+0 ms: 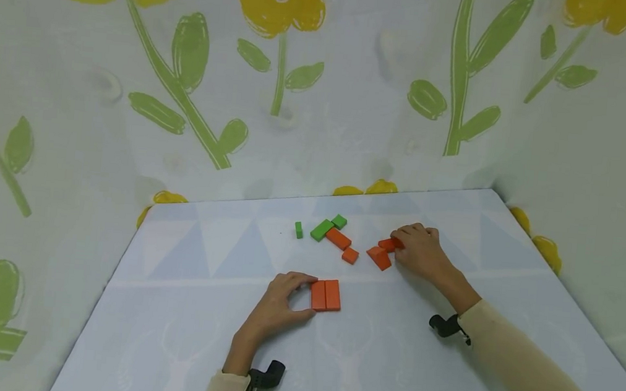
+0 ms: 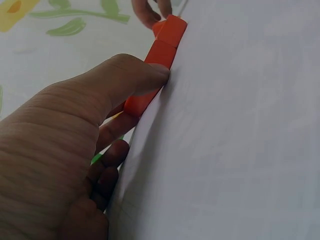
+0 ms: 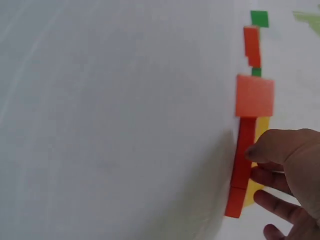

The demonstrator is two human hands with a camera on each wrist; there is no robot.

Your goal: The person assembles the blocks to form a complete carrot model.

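Observation:
Two flat orange blocks (image 1: 326, 295) lie side by side on the table, their long sides together. My left hand (image 1: 279, 301) pinches the left one across its ends, thumb on the near end and index finger on the far end. In the left wrist view the thumb presses against the orange block (image 2: 146, 101). Farther back on the right, my right hand (image 1: 422, 250) holds an orange block (image 1: 388, 244) by thumb and fingers. The right wrist view shows the thumb on this long block (image 3: 243, 150). Just beside it sits a wedge-shaped orange block (image 1: 379, 258).
Left of the wedge lie a long orange block (image 1: 338, 239) and a small orange one (image 1: 350, 256). Several green blocks are near them, including a longer one (image 1: 322, 230) and a small one standing apart (image 1: 299, 229). Flower-patterned cloth (image 1: 317, 146) rises behind the table.

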